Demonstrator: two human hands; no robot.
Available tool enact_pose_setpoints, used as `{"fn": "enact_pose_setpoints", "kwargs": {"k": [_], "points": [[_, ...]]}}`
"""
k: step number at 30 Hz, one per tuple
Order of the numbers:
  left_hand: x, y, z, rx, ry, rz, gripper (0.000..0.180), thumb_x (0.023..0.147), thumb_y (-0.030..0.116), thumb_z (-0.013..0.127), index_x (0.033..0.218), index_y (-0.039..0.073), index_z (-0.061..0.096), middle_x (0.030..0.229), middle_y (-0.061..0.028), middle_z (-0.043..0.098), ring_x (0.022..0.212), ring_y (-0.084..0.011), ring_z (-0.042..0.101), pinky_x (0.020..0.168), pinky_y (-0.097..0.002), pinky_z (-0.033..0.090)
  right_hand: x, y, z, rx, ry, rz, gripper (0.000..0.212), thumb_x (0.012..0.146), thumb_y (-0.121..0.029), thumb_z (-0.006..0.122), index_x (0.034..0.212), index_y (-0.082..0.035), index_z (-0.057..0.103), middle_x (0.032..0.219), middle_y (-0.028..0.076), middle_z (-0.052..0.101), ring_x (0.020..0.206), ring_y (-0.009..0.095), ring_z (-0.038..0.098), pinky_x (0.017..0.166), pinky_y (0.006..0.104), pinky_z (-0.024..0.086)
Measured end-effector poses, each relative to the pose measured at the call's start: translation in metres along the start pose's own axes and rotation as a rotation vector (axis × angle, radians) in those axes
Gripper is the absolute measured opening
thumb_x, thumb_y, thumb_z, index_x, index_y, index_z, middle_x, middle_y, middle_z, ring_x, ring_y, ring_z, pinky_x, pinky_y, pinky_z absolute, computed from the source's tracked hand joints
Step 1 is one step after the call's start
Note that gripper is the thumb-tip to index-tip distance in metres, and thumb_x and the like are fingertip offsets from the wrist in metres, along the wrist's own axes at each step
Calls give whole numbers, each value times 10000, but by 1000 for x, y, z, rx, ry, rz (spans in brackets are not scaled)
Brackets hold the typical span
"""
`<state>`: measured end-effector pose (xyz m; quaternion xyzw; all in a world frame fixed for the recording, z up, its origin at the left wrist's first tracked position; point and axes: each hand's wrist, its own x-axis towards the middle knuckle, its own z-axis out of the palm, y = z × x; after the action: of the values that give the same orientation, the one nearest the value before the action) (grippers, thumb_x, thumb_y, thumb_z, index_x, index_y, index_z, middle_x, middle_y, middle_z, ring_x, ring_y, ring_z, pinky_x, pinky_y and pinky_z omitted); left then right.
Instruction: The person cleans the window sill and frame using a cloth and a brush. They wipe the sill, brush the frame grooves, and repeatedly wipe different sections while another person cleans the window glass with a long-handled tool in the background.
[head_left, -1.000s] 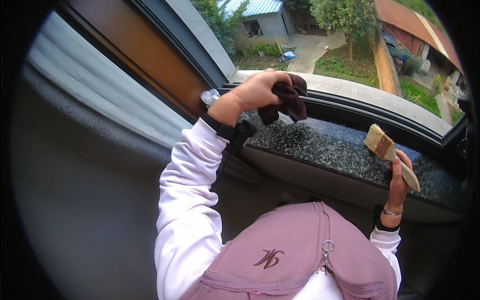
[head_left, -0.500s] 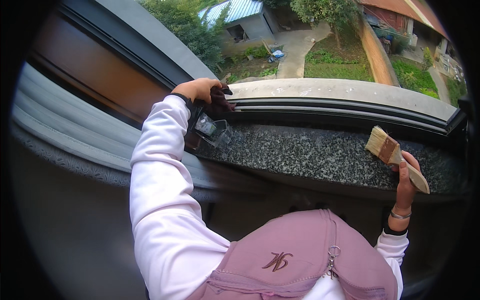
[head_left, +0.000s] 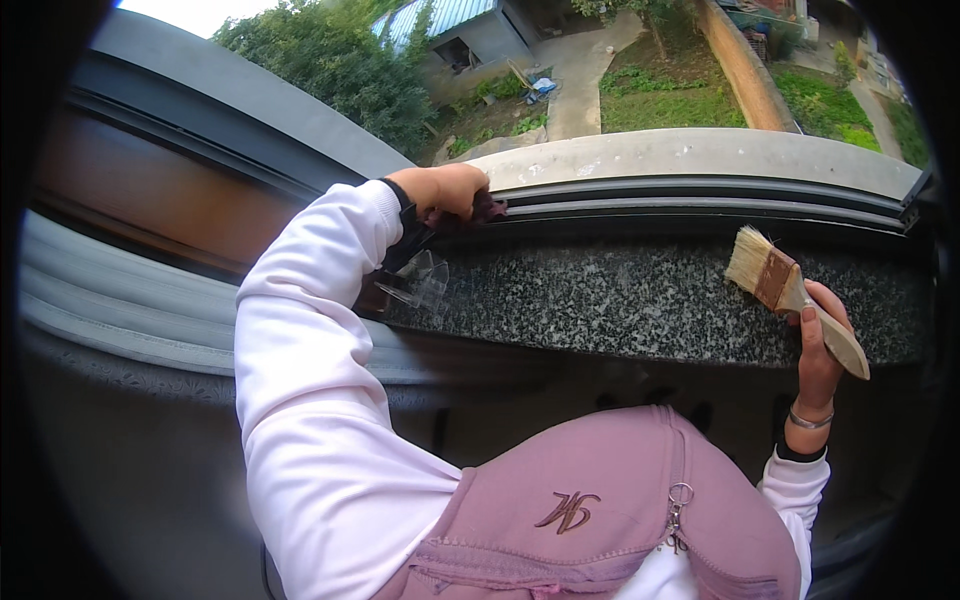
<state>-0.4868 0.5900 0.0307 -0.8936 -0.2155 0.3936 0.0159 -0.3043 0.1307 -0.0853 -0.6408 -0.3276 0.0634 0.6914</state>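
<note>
My left hand [head_left: 447, 190] is closed on a dark maroon cloth [head_left: 488, 209], pressed at the left end of the window track [head_left: 690, 200]. Its fingers partly cover the cloth. Just below that wrist, a clear plastic container [head_left: 424, 281] rests on the speckled granite sill [head_left: 600, 300], partly hidden by my sleeve. Over the sill's right part, my right hand [head_left: 824, 335] grips a flat paintbrush [head_left: 785, 285] by its pale wooden handle. The brush's cream bristles point up and to the left, apart from the track.
Beyond the track runs a pale outer ledge [head_left: 690, 155], with a garden and concrete path [head_left: 578, 85] far below. A dark window frame [head_left: 200, 130] slants along the left, beside a grey curtain [head_left: 150, 300]. The sill's front edge curves near my body.
My left hand has shifted right along the track with the cloth. The paintbrush stays in my right hand, nearly in the same place. The whole view has tilted slightly.
</note>
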Motion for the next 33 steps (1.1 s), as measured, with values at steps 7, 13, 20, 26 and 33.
{"fn": "enact_pose_setpoints", "kwargs": {"k": [7, 13, 20, 26, 33], "points": [[11, 103, -50, -95, 155, 396, 595, 698, 159, 701, 1258, 88, 509, 1122, -178, 594, 1047, -330, 558, 897, -381, 446, 0, 2, -2, -14, -18, -3, 251, 888, -132, 577, 1093, 11, 599, 1045, 85, 594, 869, 126, 573, 712, 238, 499], [-3, 72, -44, -233, 34, 511, 633, 785, 38, 624, 1364, 129, 387, 1246, -128, 528, 1166, -253, 495, 1003, -351, 378, -4, 4, -2, -43, 33, -22, 256, 891, -131, 570, 1103, 11, 594, 1046, 83, 591, 879, 129, 573, 720, 240, 503], [-15, -16, -3, -274, 20, 243, 538, 677, 22, 697, 1162, 128, 489, 1057, -87, 574, 999, -220, 563, 881, -346, 460, -8, 11, -5, -74, 85, 10, 284, 889, -160, 575, 1109, 20, 589, 1063, 94, 586, 917, 154, 573, 744, 259, 511], [-16, -87, 25, 81, -33, 61, 546, 656, 165, 746, 1141, 99, 504, 1010, -162, 612, 978, -319, 585, 828, -380, 465, -9, 14, -7, -158, 109, -8, 287, 885, -149, 547, 1105, 31, 587, 1075, 105, 584, 926, 165, 568, 734, 264, 510], [-10, -104, 29, 144, -132, -27, 500, 674, 193, 729, 1115, 69, 528, 1025, -169, 620, 995, -322, 597, 835, -398, 463, -9, 14, -9, -200, 91, -17, 297, 887, -156, 552, 1116, 30, 585, 1080, 108, 586, 919, 166, 572, 739, 266, 508]]}}
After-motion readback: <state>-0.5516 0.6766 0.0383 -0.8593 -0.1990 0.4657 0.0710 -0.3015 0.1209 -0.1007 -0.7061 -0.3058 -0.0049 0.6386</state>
